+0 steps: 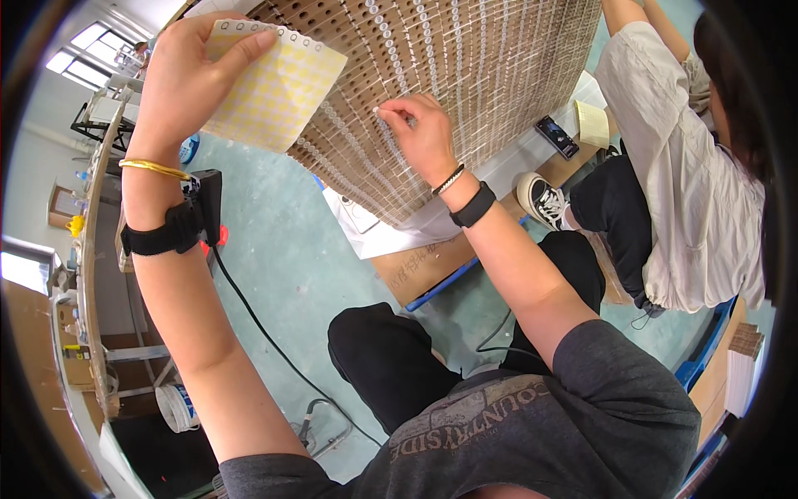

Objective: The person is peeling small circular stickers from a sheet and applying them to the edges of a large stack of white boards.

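Observation:
A large brown board [474, 50] stands tilted in front of me, full of holes and crossed by rows of small white pieces and thin lines. In my raised left hand [184, 79] is a yellow-and-white checkered notepad page [278, 87] with punched holes along its top edge. The thumb lies across its front, and the page covers the board's left edge. My right hand [424, 137] is at the board's face, thumb and forefinger pinched on a tiny white piece [377, 111]. Whether that piece touches the board I cannot tell.
A person in a light shirt [648, 183] sits close on my right, arms raised toward the board. A phone [556, 137] and another yellow notepad [592, 125] lie below the board. Under it stands a cardboard box [416, 274]. A black cable [258, 324] hangs from my left wrist.

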Demonstrator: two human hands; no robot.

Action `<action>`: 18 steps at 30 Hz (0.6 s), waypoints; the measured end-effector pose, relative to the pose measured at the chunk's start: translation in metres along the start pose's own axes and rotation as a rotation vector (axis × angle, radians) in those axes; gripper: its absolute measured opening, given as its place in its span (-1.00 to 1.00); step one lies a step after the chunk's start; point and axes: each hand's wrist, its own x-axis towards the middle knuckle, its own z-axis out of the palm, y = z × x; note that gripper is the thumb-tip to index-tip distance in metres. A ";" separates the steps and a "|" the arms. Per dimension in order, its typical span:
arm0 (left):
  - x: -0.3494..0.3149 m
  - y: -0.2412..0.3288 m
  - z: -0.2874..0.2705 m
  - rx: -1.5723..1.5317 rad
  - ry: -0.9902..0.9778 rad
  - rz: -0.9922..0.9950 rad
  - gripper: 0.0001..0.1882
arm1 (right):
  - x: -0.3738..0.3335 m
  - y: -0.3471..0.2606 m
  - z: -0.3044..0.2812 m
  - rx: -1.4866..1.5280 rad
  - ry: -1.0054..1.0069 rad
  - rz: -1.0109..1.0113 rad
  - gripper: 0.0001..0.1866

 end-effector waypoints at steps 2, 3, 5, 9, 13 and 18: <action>0.000 0.000 0.000 0.004 0.008 0.012 -0.62 | 0.003 0.000 -0.002 0.010 -0.058 0.029 -0.92; 0.001 0.000 0.000 -0.005 0.003 -0.001 -0.60 | 0.004 0.000 -0.002 0.009 -0.058 0.030 -0.92; 0.001 0.000 0.000 -0.013 -0.002 -0.014 -0.59 | 0.005 0.001 -0.002 0.079 -0.118 0.122 -0.92; 0.001 0.000 -0.001 -0.014 -0.007 -0.008 -0.59 | 0.006 0.002 -0.002 0.062 -0.136 0.104 -0.92; 0.001 0.000 -0.001 -0.020 -0.016 -0.018 -0.60 | 0.004 0.004 -0.001 0.049 -0.145 0.094 -0.86; 0.000 0.001 0.000 -0.010 -0.006 -0.004 -0.62 | -0.002 -0.001 -0.007 0.109 -0.209 0.157 -0.87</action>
